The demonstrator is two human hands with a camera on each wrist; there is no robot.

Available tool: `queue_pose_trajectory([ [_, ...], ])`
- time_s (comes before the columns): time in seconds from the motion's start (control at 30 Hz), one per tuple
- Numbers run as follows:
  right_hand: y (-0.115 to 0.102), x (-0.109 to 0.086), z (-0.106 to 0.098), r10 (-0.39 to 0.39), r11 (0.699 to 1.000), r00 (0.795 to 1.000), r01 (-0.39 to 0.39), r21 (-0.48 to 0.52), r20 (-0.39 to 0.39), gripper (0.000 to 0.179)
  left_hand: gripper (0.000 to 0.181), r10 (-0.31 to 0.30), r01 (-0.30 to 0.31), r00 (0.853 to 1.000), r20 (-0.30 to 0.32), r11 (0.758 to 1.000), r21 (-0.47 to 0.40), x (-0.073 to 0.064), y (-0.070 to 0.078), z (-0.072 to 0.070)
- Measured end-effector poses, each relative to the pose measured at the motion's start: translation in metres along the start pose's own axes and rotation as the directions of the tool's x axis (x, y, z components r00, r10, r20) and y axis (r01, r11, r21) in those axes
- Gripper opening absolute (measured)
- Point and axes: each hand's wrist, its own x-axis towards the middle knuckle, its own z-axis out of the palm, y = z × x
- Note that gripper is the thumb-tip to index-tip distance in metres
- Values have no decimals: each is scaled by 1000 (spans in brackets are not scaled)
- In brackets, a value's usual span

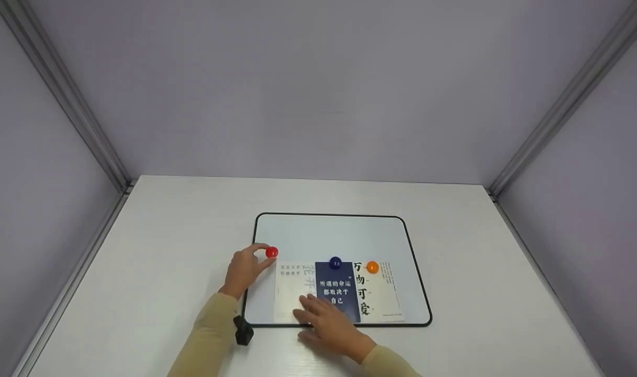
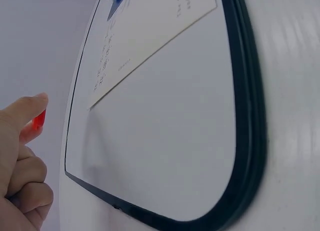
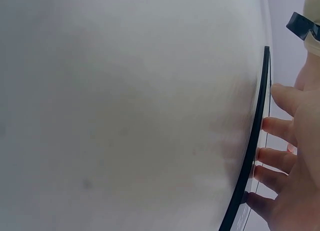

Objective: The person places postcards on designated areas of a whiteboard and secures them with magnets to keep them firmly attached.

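My left hand (image 1: pixel 242 269) pinches a round red magnet (image 1: pixel 271 252) between thumb and index finger, above the upper left corner of a cream card (image 1: pixel 289 293). In the left wrist view the other fingers of that hand are curled and the red magnet (image 2: pixel 39 120) shows between the fingertips. My right hand (image 1: pixel 328 325) lies with fingers spread over the lower edge of the cream card and the dark blue card (image 1: pixel 335 280). A blue magnet (image 1: pixel 335 263) sits at the blue card's top. An orange magnet (image 1: pixel 372 267) sits on the white lettered card (image 1: pixel 389 301).
The cards lie side by side on a black-framed whiteboard (image 1: pixel 328 235), which rests on a white table (image 1: pixel 480 272). Grey panels (image 1: pixel 308 94) enclose the table at the back and both sides. A black wrist strap piece (image 1: pixel 243 330) shows beside the left sleeve.
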Motion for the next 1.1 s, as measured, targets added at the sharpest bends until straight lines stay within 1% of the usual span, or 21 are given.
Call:
queue_pose_trajectory([
  [0.17, 0, 0, -1, 26, 999, 999, -26, 19, 29, 47, 36, 27, -27, 1000, 6, 1000, 4, 0, 6, 4],
  [0.37, 0, 1, -2, 54, 998, 997, -56, 35, 59, 48, 35, 13, -12, 999, 34, 1000, -6, 0, 12, 9],
  [0.57, 0, 0, -1, 54, 998, 997, -55, 32, 55, 48, 33, 4, -4, 998, 55, 1000, -9, -2, 17, 13],
  [0.8, -1, 1, 0, 50, 998, 998, -52, 31, 50, 47, 32, 50, -50, 998, 50, 999, 0, -5, 19, 17],
  [1.0, -1, 1, 0, 14, 1000, 1000, -14, -8, 14, 47, 32, 55, -54, 997, 52, 998, -16, -5, 20, 21],
  [1.1, -1, 1, 0, 11, 1000, 1000, -11, -16, 7, 47, 33, 64, -64, 996, 61, 998, 0, -4, 20, 24],
])
